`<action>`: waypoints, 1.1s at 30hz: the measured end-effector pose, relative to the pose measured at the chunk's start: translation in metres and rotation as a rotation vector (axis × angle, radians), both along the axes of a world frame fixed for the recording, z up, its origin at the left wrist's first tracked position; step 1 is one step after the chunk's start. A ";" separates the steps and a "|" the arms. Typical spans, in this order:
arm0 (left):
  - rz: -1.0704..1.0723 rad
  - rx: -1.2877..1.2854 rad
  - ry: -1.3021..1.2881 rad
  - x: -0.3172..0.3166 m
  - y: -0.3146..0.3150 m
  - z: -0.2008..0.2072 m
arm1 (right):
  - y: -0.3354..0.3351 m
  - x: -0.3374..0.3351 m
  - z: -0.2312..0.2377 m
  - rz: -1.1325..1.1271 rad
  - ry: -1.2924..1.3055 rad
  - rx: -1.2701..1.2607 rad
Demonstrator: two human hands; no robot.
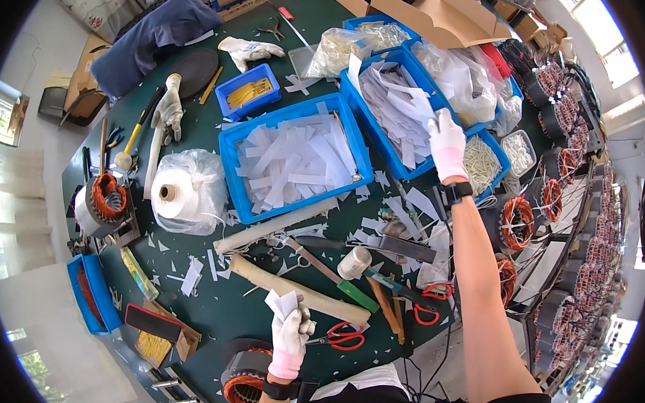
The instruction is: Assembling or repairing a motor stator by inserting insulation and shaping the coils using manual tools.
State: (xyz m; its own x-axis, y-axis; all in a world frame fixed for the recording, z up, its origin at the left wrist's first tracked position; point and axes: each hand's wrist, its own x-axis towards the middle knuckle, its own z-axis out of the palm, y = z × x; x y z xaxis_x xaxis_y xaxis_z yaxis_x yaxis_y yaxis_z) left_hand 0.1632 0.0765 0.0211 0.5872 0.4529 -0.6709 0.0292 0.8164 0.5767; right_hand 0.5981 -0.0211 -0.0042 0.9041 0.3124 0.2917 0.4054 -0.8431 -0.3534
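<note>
Blue bins crowd the dark green surface (207,319), beside a clear bag holding a white thread spool (175,192). The gloved left hand (289,336) pinches small white paper slips (282,303) near its body. The right hand (447,145), fingers loosely spread, reaches into a blue bin of paper strips (396,110).

Both hands, the left hand (288,337) and the right hand (447,144), wore white knit cloth gloves with pink cuffs. The slips (282,302) pinched low in the frame were matt white paper. At centre, the blue bin (231,169) was smooth plastic; the tabletop (195,122) looked matt dark green.
</note>
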 end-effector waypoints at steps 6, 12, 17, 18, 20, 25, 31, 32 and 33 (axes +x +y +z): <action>-0.021 0.067 -0.009 0.019 0.000 -0.004 | -0.023 -0.013 0.018 0.059 0.029 0.380; 0.044 0.093 -0.232 0.033 0.004 -0.007 | -0.012 -0.118 0.062 0.207 0.796 0.788; -0.287 0.243 -0.179 0.022 0.020 0.005 | -0.001 -0.234 0.079 0.474 1.125 0.462; -0.494 0.280 -0.148 0.021 0.021 0.018 | 0.005 -0.255 0.077 0.469 1.282 0.512; -0.576 0.273 -0.110 0.018 -0.001 0.032 | 0.009 -0.284 0.050 0.569 1.377 0.795; -0.706 0.253 -0.089 -0.023 -0.008 0.032 | 0.009 -0.292 0.062 0.331 1.450 1.233; -0.613 0.300 0.069 -0.044 -0.005 0.024 | -0.022 -0.296 0.053 0.585 1.565 0.852; -0.753 0.172 0.101 -0.045 0.004 0.020 | -0.024 -0.293 0.061 0.690 1.834 0.703; -0.892 0.037 0.131 -0.045 0.007 0.016 | -0.021 -0.298 0.052 0.895 1.621 0.651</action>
State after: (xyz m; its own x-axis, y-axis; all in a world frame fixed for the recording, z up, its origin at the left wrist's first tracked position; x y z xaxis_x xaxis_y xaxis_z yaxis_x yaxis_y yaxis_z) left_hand 0.1182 0.0839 0.0373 0.6504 -0.1113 -0.7514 0.7103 0.4397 0.5497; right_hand 0.2998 -0.0423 0.0474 0.0619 0.9608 -0.2703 -0.4010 -0.2241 -0.8882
